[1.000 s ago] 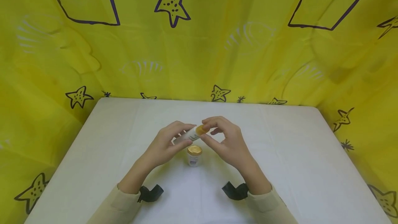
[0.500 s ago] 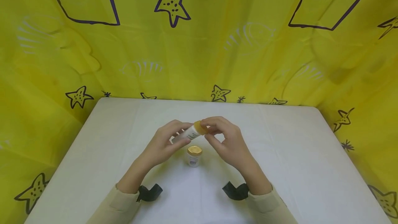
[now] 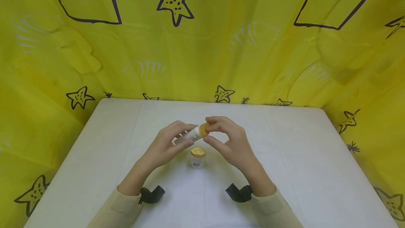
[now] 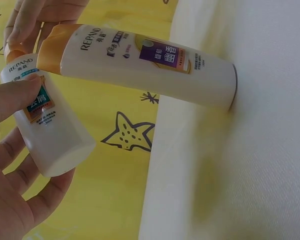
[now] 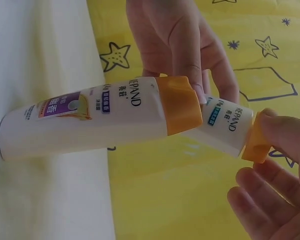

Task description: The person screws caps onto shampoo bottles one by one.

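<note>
My left hand (image 3: 169, 143) grips a white shampoo bottle (image 3: 191, 135) by its body, thumb on the label side and fingers behind. The bottle is tilted, its orange cap (image 5: 257, 137) up toward the right. At that cap is my right hand (image 3: 229, 143), with thumb and fingers pinching it; some fingertips are hidden behind it in the head view. Just below and nearer stands a second white bottle (image 4: 145, 67) with an orange cap and a purple label. It stands upright on the table, touched by neither hand.
A white-covered table (image 3: 95, 171) spreads under both hands. Behind it hangs a yellow curtain (image 3: 196, 52) with dark starfish drawings. Black curved pieces (image 3: 152, 195) stick out from both wrists near the sleeves.
The held bottle has shifted slightly left, and more of its cap shows than a second ago. My right fingers have changed their hold at the cap. The standing bottle stays put.
</note>
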`<move>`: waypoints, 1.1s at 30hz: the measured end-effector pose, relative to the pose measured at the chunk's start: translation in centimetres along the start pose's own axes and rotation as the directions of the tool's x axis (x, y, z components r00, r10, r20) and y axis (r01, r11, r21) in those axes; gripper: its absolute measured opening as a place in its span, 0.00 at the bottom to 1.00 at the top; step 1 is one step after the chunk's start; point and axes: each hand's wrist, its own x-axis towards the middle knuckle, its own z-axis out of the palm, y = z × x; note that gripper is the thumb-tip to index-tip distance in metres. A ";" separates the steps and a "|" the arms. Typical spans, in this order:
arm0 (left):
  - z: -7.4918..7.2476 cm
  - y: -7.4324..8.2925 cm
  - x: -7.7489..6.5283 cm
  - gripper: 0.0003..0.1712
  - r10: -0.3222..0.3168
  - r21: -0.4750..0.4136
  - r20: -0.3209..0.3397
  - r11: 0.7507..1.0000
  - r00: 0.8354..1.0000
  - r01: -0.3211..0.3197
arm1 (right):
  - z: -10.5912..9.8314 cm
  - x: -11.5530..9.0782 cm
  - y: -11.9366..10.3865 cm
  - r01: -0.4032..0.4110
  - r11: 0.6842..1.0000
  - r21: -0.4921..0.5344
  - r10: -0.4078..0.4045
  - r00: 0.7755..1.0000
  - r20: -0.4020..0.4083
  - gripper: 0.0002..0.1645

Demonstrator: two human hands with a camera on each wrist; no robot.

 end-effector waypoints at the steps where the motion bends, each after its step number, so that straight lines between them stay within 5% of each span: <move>1: 0.0 0.0 0.0 0.22 -0.001 0.005 0.000 1.000 1.000 0.001 | 0.0 0.0 0.0 -0.003 1.000 -0.004 0.003 1.000 -0.002 0.11; 15: 0.0 -0.2 0.2 0.21 0.030 -0.012 -0.020 0.999 0.999 -0.030 | 0.1 0.2 -0.1 0.020 0.999 0.044 -0.020 1.000 -0.014 0.13; 33: -0.4 -0.2 0.0 0.22 0.015 0.006 -0.029 1.000 0.999 -0.015 | -0.1 0.1 -0.1 -0.001 1.000 -0.026 0.001 1.000 0.031 0.21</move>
